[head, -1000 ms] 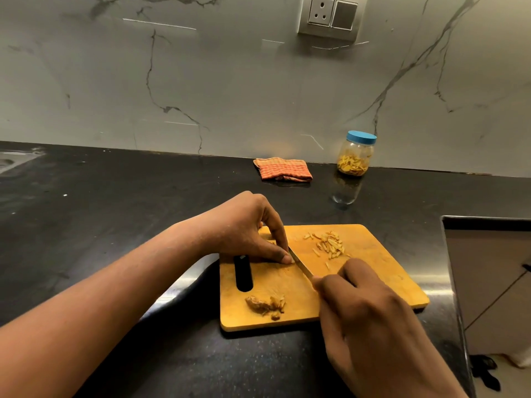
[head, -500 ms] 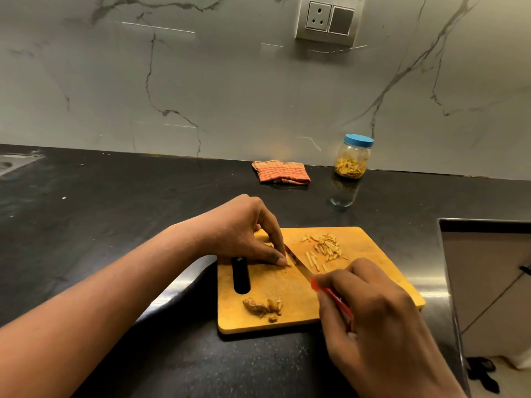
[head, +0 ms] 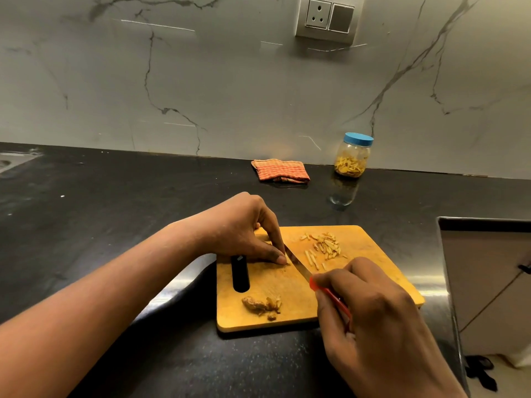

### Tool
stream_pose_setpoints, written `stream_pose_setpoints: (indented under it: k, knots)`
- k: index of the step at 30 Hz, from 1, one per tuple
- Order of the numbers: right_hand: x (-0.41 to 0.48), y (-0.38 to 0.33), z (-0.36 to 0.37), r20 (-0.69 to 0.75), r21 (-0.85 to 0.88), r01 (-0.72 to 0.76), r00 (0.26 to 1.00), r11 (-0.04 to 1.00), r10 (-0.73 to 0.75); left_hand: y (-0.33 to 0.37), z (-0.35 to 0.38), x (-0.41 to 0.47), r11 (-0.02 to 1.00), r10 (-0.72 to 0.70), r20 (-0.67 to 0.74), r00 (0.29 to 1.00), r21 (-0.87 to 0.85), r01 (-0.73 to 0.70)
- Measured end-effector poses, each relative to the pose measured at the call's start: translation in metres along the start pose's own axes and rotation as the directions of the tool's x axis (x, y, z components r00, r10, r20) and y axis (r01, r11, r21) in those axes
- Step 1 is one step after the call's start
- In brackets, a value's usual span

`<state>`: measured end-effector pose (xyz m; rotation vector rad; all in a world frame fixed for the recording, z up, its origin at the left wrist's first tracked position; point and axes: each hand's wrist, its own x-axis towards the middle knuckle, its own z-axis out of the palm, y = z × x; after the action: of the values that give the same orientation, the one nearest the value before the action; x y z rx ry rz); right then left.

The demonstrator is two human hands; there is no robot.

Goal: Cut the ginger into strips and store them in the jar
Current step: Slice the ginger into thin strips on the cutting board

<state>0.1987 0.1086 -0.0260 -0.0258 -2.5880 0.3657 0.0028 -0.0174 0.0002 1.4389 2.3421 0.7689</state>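
Yellow ginger strips (head: 326,245) lie on the wooden cutting board (head: 287,294). Left hand (head: 244,231) pinches what seems a ginger piece (head: 267,242), mostly hidden, beside the knife (head: 297,262) blade; right hand (head: 370,311) grips the red handle. Blue-lidded jar (head: 354,156), part filled, stands well apart on the black counter (head: 115,211), by the wall (head: 230,81).

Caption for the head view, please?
Left hand steadies ginger on a yellow wooden board; right hand slices with a red-handled knife.

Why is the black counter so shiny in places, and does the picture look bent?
Head view: dim warm light; glare streaks on the counter either side of the cutting board; the jar mirrors in it; the counter's back edge looks tilted, hardly bent.
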Motion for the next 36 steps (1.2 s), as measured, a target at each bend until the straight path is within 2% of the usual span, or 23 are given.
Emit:
stream_pose_setpoints:
  k: [10, 20, 27, 36]
  knots:
    - [-0.001, -0.009, 0.008, -0.010, -0.083, 0.037, 0.999, 0.996, -0.038, 0.002, -0.002, -0.001, 0.999, 0.017, 0.015, 1.000, 0.050, -0.018]
    - [0.005, -0.010, 0.015, 0.069, -0.122, 0.077, 0.995, 0.990, -0.069, 0.002, -0.002, -0.002, 0.998, 0.014, 0.025, 1.000, 0.061, -0.015]
    - [-0.007, 0.005, -0.001, 0.011, -0.078, 0.079, 0.997, 0.994, -0.079, 0.001, -0.005, -0.003, 0.998, 0.028, 0.057, 0.998, 0.048, -0.031]
    - [-0.005, 0.014, -0.009, 0.028, -0.006, 0.015, 0.999, 1.000, -0.014, 0.001, -0.013, -0.007, 0.997, 0.029, 0.123, 0.992, 0.063, -0.037]
